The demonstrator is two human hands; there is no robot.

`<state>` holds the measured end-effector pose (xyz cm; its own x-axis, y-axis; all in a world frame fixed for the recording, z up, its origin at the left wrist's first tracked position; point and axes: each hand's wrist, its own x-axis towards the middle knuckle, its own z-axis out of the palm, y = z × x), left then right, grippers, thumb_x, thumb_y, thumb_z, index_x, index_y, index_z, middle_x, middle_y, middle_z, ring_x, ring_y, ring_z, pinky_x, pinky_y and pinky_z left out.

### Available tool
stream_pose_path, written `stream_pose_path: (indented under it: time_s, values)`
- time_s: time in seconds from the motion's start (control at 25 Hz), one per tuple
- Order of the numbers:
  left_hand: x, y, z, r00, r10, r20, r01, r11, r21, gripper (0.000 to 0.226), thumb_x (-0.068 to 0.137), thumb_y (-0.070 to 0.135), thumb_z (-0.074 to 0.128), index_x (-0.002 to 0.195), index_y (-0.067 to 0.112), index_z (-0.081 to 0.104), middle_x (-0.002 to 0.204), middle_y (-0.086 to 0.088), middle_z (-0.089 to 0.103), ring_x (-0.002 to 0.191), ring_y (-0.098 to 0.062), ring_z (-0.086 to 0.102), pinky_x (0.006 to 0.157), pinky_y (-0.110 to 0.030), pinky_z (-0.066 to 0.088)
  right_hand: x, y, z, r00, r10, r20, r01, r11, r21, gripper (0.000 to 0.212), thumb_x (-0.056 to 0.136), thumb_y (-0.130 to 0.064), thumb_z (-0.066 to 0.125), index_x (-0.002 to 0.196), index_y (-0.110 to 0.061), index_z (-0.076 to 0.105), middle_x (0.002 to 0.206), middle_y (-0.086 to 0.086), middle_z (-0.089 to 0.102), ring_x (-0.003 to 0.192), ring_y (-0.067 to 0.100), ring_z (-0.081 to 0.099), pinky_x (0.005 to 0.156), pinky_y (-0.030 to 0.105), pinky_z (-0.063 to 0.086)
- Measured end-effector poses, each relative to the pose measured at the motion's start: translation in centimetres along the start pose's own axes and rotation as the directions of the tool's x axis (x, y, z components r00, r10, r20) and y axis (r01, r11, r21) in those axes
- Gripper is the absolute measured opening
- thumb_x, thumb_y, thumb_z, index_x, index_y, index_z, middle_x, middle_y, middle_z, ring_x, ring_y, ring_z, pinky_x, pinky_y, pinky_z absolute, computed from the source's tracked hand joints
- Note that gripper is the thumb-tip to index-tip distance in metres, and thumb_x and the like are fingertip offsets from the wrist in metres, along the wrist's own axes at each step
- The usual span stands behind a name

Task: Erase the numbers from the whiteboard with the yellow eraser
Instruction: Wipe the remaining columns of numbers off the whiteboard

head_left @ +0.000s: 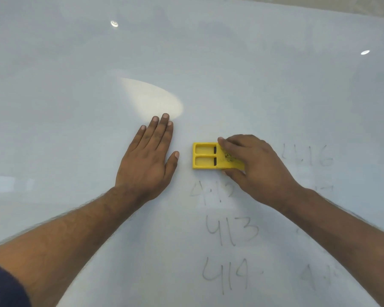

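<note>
The whiteboard [186, 63] fills the view. A yellow eraser [205, 156] lies flat on it at the centre, and my right hand [255, 167] grips its right end between thumb and fingers. My left hand [148, 160] rests flat on the board to the eraser's left, fingers spread, holding nothing. Grey handwritten numbers sit below and right of the eraser: a smeared 412 [211, 191], a clear 413 [231, 230], a clear 414 [225, 273], and a faint 416 [308, 155]. More faint digits [317, 275] lie partly hidden by my right forearm.
Bright light reflections show on the board: a large oval glare [151, 98] above my left hand and two small spots [114, 23] [365, 52]. The board's top edge [319, 7] runs along the upper right.
</note>
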<state>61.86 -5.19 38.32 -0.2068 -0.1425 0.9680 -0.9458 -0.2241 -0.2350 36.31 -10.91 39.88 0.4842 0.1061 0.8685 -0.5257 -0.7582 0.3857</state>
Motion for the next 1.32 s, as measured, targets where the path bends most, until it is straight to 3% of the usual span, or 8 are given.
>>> stream_pose_path:
  time_s: [0.2,0.4,0.56,0.76,0.88,1.08,1.32]
  values:
    - [-0.2,-0.2,0.0,1.0,0.001,0.006,-0.001,1.0,-0.009,0.066,0.104,0.041,0.023,0.159,0.006,0.02,0.168,-0.008,0.014,0.156,-0.022,0.012,0.127,-0.042,0.013,-1.6,1.2,-1.7,0.988,-0.068,0.138,0.082,0.992,-0.098,0.057,0.081,-0.02,0.075,0.133,-0.009,0.054,0.122,0.006,0.063,0.107,0.028,0.059,0.09,0.04,0.048]
    - [-0.2,0.0,0.1,1.0,0.008,0.017,-0.008,1.0,-0.011,0.065,0.104,0.039,0.025,0.159,0.005,0.017,0.168,-0.009,0.012,0.156,-0.024,0.011,0.127,-0.043,0.014,1.4,1.8,-2.2,0.981,0.191,-0.028,-0.193,0.979,-0.07,0.062,0.081,-0.018,0.075,0.137,-0.015,0.051,0.128,0.004,0.059,0.114,0.027,0.054,0.094,0.039,0.046]
    - [-0.4,0.0,0.2,1.0,0.018,0.003,-0.018,1.0,-0.023,0.065,0.103,0.037,0.026,0.158,0.003,0.018,0.168,-0.011,0.014,0.156,-0.025,0.014,0.127,-0.044,0.015,2.4,0.3,-1.5,0.964,0.264,-0.042,-0.265,0.964,-0.024,0.061,0.081,-0.017,0.073,0.137,-0.017,0.05,0.131,0.002,0.057,0.117,0.024,0.051,0.097,0.032,0.04]
    - [-1.0,0.2,0.6,0.999,0.026,-0.035,-0.027,0.999,-0.038,0.063,0.104,0.035,0.028,0.157,0.001,0.022,0.167,-0.013,0.017,0.155,-0.027,0.018,0.126,-0.045,0.017,-2.8,-2.0,-1.1,0.977,0.195,0.08,-0.191,0.98,-0.059,0.059,0.077,-0.015,0.078,0.131,-0.012,0.057,0.127,0.007,0.061,0.116,0.027,0.056,0.098,0.03,0.04]
    - [-1.6,0.2,0.7,0.999,0.027,-0.037,-0.029,0.999,-0.044,0.063,0.104,0.034,0.028,0.157,0.001,0.024,0.167,-0.013,0.018,0.155,-0.027,0.019,0.126,-0.045,0.017,-6.0,-2.3,-1.1,0.975,0.149,0.164,-0.135,0.987,-0.091,0.055,0.079,-0.018,0.076,0.131,-0.014,0.056,0.126,0.001,0.061,0.114,0.022,0.056,0.095,0.026,0.041]
    - [-2.8,0.5,0.7,0.999,0.009,-0.042,-0.01,1.0,-0.022,0.062,0.104,0.035,0.025,0.157,0.002,0.023,0.167,-0.011,0.018,0.155,-0.025,0.018,0.126,-0.044,0.016,-7.5,-0.6,-2.5,0.96,0.05,0.277,-0.013,0.991,-0.135,0.054,0.079,-0.019,0.077,0.129,-0.014,0.057,0.123,0.0,0.063,0.11,0.023,0.059,0.091,0.034,0.05]
    - [-4.1,1.2,0.7,0.999,-0.036,-0.032,0.035,0.999,-0.022,0.062,0.104,0.034,0.027,0.158,0.004,0.02,0.168,-0.009,0.015,0.156,-0.023,0.016,0.126,-0.044,0.015,-3.9,1.0,-1.8,0.973,0.224,0.051,-0.221,0.974,-0.053,0.061,0.083,-0.02,0.072,0.139,-0.014,0.048,0.126,0.001,0.058,0.113,0.023,0.052,0.089,0.031,0.044]
